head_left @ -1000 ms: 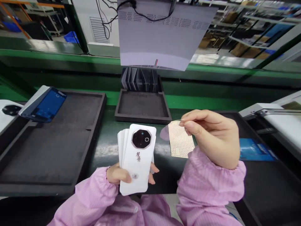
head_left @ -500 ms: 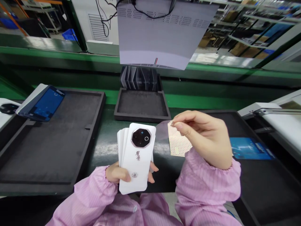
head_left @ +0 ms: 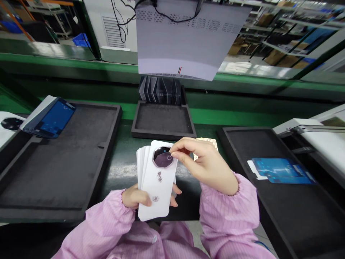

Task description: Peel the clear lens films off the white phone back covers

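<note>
My left hand (head_left: pixel 137 197) is closed round a fanned stack of white phone back covers (head_left: pixel 159 187), thumb on top and fingertips showing at the right edge. The top cover has a dark octagonal camera window (head_left: pixel 159 151), dark lettering and a round mark. A thin see-through film (head_left: pixel 163 160) lies over or just above the lower part of that window; contact is unclear. My right hand (head_left: pixel 202 162) pinches the film's right edge between thumb and forefinger. Partly hidden behind this hand is a cream sheet with rows of red dots (head_left: pixel 212 142).
Black trays stand at the left (head_left: pixel 67 158), centre back (head_left: pixel 163 119) and right (head_left: pixel 291 208). Dark panels (head_left: pixel 160 90) stand upright in the centre one. Blue-filmed panels lie at left (head_left: pixel 58 117) and right (head_left: pixel 280 170). A grey casing (head_left: pixel 183 46) overhangs the bench.
My right hand has moved left and slightly down, bringing the film from beside the covers onto or over the camera window. My left hand and the covers have barely shifted.
</note>
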`<state>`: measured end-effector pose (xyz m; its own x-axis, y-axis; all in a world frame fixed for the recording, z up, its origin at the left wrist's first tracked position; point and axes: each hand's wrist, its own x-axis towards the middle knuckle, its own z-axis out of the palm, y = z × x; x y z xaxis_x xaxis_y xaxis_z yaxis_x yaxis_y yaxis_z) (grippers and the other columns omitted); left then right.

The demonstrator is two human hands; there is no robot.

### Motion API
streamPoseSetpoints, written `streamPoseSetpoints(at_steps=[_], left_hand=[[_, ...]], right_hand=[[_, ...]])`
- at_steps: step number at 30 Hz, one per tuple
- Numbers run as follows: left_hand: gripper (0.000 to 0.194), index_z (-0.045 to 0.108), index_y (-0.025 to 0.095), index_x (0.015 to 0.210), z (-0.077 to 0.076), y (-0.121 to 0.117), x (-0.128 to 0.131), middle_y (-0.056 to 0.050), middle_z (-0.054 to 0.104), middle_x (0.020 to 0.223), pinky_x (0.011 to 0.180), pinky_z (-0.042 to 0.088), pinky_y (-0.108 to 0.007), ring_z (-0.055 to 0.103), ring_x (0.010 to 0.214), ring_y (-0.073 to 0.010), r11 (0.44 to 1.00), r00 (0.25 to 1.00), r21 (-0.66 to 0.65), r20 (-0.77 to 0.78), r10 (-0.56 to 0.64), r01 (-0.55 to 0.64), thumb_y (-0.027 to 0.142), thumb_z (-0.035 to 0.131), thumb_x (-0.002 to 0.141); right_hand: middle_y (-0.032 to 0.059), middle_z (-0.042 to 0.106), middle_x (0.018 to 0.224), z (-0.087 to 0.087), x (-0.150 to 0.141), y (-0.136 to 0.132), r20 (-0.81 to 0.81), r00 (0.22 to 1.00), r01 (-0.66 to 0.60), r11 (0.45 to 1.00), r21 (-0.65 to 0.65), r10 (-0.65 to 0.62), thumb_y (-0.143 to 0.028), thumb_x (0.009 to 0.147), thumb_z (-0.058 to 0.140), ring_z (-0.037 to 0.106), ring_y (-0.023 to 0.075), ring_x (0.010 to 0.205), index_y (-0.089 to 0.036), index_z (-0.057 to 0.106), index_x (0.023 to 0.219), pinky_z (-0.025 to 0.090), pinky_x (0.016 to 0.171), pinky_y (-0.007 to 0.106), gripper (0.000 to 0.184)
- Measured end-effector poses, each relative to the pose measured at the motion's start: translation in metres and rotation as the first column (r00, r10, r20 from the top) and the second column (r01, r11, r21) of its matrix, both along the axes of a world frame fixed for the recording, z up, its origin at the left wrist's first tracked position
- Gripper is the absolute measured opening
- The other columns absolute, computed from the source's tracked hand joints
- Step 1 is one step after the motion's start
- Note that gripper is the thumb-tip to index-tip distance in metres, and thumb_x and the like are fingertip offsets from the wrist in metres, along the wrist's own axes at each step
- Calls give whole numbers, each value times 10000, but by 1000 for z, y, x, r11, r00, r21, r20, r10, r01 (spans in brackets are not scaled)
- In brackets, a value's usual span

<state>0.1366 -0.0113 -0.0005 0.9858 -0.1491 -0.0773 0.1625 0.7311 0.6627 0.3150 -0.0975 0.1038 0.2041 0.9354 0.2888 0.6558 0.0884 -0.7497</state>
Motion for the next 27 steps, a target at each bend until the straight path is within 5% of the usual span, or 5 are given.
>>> streamPoseSetpoints(at_steps=[21,25,27], left_hand=[[695,547,74,1187,-2,2,1,-129,677,1005,748,453,-343,587,932,-266,996,999,81,37,33,-36,150,490,499],[671,546,79,1191,-3,1,0,-132,679,1005,758,454,-358,588,941,-275,994,997,99,57,46,-51,166,510,526],[649,552,92,1188,-2,2,-1,-129,677,1015,775,453,-359,593,949,-275,990,999,131,34,43,-47,165,538,543]], right_hand=[[62,565,899,-13,-4,12,219,965,151,988,-16,-144,-147,815,564,568,190,854,-181,663,882,485,747,332,124],[97,529,1146,-18,4,15,144,981,140,989,-48,-132,-223,794,611,556,219,984,-207,527,1200,502,731,330,415],[82,580,1114,-22,8,18,66,998,33,991,-131,-25,-291,773,641,592,203,901,-211,550,1176,506,661,300,420]])
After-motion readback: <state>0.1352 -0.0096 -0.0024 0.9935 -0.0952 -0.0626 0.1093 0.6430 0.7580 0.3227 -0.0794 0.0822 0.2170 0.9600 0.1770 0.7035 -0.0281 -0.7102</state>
